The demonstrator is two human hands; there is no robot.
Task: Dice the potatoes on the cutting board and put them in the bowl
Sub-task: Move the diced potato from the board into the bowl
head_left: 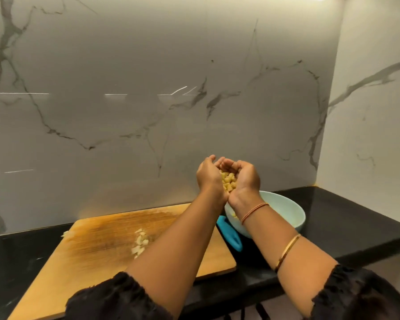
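You held your left grip (209, 176) and right grip (245, 179) pressed together as a cup, fingers curled up around a heap of diced potato (228, 181), raised above the near rim of the pale bowl (291, 211). A few yellow pieces showed inside the bowl. More loose dice (140, 243) lay on the wooden cutting board (102, 245), left of your arms. A blue object (231, 236) sat between board and bowl on the black table (333, 215).
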